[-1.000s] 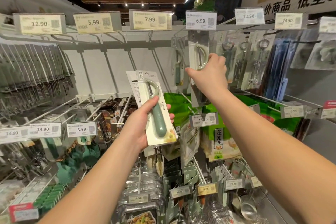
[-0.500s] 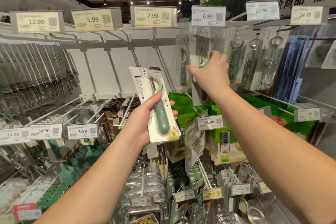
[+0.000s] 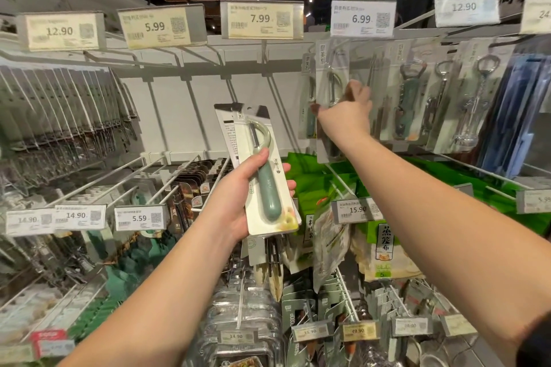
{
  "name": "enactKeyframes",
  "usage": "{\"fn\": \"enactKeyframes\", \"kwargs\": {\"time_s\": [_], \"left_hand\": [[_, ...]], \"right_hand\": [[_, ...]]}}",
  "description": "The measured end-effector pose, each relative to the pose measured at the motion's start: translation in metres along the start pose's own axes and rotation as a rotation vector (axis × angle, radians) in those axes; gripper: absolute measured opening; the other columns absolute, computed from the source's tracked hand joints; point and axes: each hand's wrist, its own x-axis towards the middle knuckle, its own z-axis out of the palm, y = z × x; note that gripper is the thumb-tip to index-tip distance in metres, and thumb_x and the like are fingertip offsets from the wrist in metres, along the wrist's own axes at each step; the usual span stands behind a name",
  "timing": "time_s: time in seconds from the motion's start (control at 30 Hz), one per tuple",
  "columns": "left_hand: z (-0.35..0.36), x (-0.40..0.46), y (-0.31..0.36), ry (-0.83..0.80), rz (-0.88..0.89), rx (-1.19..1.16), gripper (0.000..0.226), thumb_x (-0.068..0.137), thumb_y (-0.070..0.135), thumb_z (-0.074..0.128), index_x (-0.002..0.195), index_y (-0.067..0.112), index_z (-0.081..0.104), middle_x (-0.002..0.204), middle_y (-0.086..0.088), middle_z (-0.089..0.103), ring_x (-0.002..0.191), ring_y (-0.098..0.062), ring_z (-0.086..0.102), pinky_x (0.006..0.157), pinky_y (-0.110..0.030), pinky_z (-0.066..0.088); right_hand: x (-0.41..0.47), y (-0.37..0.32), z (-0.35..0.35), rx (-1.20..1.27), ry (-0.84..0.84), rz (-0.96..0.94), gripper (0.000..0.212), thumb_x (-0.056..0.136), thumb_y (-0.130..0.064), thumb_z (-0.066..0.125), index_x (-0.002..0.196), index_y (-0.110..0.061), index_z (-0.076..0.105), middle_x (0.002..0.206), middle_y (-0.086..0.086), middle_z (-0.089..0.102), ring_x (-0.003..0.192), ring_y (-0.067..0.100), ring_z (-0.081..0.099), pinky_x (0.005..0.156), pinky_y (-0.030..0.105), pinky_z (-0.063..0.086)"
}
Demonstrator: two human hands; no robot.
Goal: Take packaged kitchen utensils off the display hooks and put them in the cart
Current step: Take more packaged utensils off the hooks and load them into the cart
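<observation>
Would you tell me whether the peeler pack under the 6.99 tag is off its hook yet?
Cannot tell: the right hand grips the peeler pack, whose blurred top hides the hook.

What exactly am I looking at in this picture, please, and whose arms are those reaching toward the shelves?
There is no machine here. A person wears a wide-angle camera on the head, looking forward and down, so the two bare arms are that person's own.

The setting is a shop display wall with metal hooks and price tags, such as the 6.99 tag.

The left hand holds a packaged peeler, its fingers curled round the card; a second card shows behind it.

The right hand reaches up to another peeler pack hanging under the 6.99 tag. The hand is blurred, but its fingers seem to grip the pack, which looks still on its hook.

To the right hang bottle openers and corkscrews. Below are green packets and further packaged goods. No cart is in view.
</observation>
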Motion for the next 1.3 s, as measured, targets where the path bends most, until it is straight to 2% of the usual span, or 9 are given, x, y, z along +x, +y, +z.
{"fn": "enactKeyframes", "kwargs": {"time_s": [0.1,0.37,0.43,0.53,0.63,0.77,0.97,1.1,1.3], "left_hand": [[0.002,-0.001,0.000,0.012,-0.001,-0.002,0.031,0.098,0.031,0.059,0.092,0.005,0.073,0.095,-0.017,0.075,0.075,-0.029,0.071,0.081,-0.047,0.056],[0.005,0.006,0.005,0.043,0.013,0.028,0.033,0.097,0.033,0.060,0.107,0.003,0.070,0.097,-0.014,0.076,0.077,-0.029,0.071,0.079,-0.045,0.057],[0.006,0.008,0.006,0.053,0.016,0.038,0.034,0.097,0.033,0.060,0.100,0.003,0.074,0.093,-0.014,0.076,0.077,-0.029,0.071,0.082,-0.046,0.057],[0.005,0.012,0.007,0.056,0.028,0.034,0.042,0.098,0.033,0.058,0.071,0.010,0.082,0.089,-0.013,0.076,0.076,-0.028,0.070,0.085,-0.047,0.055],[0.006,0.015,0.008,0.049,0.039,0.009,0.045,0.099,0.032,0.057,0.063,0.016,0.081,0.090,-0.011,0.077,0.077,-0.028,0.070,0.086,-0.046,0.055],[0.007,0.017,0.010,0.062,0.044,0.003,0.045,0.099,0.031,0.057,0.066,0.013,0.081,0.095,-0.012,0.077,0.077,-0.029,0.071,0.085,-0.047,0.055],[0.007,0.017,0.011,0.087,0.064,0.026,0.024,0.099,0.029,0.057,0.099,0.008,0.070,0.094,-0.012,0.077,0.078,-0.029,0.071,0.079,-0.044,0.058],[0.002,0.018,0.009,0.083,0.061,0.011,0.035,0.098,0.030,0.058,0.081,0.009,0.080,0.091,-0.013,0.076,0.077,-0.028,0.070,0.082,-0.045,0.057],[-0.005,0.015,0.009,0.066,0.060,0.005,0.034,0.097,0.029,0.059,0.079,0.009,0.082,0.093,-0.014,0.076,0.076,-0.029,0.072,0.079,-0.045,0.058]], "right_hand": [[0.014,-0.002,0.010,-0.023,0.000,0.056,0.087,0.089,-0.040,0.072,0.156,-0.016,0.020,0.161,0.011,0.015,0.148,0.030,0.018,0.121,0.044,0.026],[0.039,-0.001,0.032,-0.005,-0.041,0.072,0.090,0.092,-0.036,0.069,0.159,-0.014,0.012,0.167,0.013,0.005,0.153,0.033,0.007,0.121,0.043,0.020],[0.045,0.001,0.039,-0.006,-0.037,0.078,0.089,0.091,-0.037,0.070,0.158,-0.015,0.014,0.166,0.013,0.007,0.152,0.034,0.012,0.118,0.046,0.026],[0.055,0.005,0.049,-0.011,-0.032,0.065,0.087,0.091,-0.037,0.069,0.157,-0.014,0.017,0.165,0.015,0.009,0.150,0.036,0.015,0.115,0.048,0.031],[0.063,0.008,0.058,-0.013,-0.037,0.048,0.088,0.092,-0.037,0.067,0.157,-0.011,0.014,0.165,0.017,0.009,0.150,0.037,0.015,0.117,0.046,0.028],[0.072,0.010,0.069,-0.011,-0.033,0.034,0.087,0.094,-0.037,0.065,0.158,-0.008,0.013,0.166,0.019,0.008,0.151,0.037,0.011,0.120,0.043,0.022],[0.082,0.013,0.082,-0.063,-0.009,-0.003,0.089,0.095,-0.042,0.062,0.156,0.000,0.013,0.163,0.026,0.011,0.150,0.040,0.014,0.123,0.043,0.018],[0.085,0.015,0.088,-0.098,0.010,-0.027,0.088,0.096,-0.042,0.060,0.154,0.003,0.013,0.161,0.029,0.013,0.149,0.041,0.015,0.122,0.044,0.017],[0.087,0.016,0.094,-0.060,0.003,0.019,0.092,0.092,-0.046,0.064,0.155,-0.001,0.014,0.160,0.028,0.013,0.146,0.043,0.020,0.120,0.046,0.023]]}}
